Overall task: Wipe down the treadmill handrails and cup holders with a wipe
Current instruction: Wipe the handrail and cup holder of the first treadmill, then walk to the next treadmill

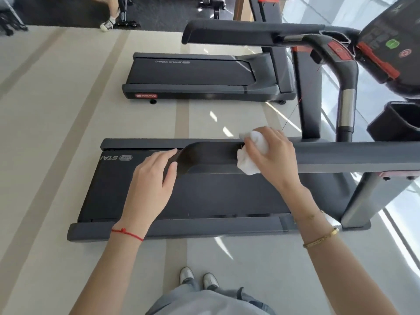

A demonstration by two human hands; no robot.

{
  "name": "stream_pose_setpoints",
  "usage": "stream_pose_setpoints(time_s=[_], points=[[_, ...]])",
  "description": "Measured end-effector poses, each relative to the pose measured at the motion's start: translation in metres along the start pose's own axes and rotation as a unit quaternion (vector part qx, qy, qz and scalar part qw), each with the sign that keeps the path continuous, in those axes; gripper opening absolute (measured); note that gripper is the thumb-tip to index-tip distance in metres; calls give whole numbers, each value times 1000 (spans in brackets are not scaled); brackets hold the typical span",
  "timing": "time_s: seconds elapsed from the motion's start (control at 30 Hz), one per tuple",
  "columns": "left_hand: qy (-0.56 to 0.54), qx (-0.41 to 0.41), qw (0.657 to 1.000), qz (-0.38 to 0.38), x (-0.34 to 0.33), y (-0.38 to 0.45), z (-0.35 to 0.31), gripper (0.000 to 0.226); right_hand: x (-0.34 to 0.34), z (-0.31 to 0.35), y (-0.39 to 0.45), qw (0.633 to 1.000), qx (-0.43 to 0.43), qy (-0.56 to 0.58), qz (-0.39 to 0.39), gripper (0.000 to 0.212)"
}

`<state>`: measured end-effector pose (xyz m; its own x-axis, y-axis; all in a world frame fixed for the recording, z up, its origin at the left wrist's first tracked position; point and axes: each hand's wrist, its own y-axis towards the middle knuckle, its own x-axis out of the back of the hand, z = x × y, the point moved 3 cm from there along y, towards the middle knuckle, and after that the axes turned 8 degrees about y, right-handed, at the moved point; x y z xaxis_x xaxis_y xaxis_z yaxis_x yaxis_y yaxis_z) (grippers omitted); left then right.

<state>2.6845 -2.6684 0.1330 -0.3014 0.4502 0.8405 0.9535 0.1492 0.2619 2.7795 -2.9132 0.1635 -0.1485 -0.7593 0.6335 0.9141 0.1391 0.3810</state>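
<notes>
Wiping of the near handrail in hand, middle right of the frame. Right hand with fingers curled round the white wipe, pressing it on the rail. Left hand resting at the rail's end, fingers straight and together. Next, probably: drawing the wipe along, then the far handrail and cup holder.

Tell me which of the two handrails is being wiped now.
The near handrail: the right hand presses the wipe on it, and the left hand rests on its end. The far handrail is untouched.
</notes>
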Motion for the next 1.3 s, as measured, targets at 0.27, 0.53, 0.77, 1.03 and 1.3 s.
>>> stream_pose_setpoints(time_s=[0.27, 0.53, 0.77, 1.03, 1.3], points=[[43, 126, 988, -83, 45, -88, 32, 30, -61, 82, -40, 973, 118, 103, 172, 20], [85, 269, 946, -158, 98, -181, 87, 30, -147, 136, -76, 931, 160, 123, 306, 16], [124, 347, 909, -196, 157, -236, 174, 29, -249, 215, -96, 897, 163, 160, 379, 12], [150, 385, 887, -208, 253, -260, 301, 28, -367, 333, -112, 885, 182, 180, 390, 15], [142, 395, 887, -192, 307, -249, 413, 27, -453, 410, -101, 889, 182, 172, 385, 14]])
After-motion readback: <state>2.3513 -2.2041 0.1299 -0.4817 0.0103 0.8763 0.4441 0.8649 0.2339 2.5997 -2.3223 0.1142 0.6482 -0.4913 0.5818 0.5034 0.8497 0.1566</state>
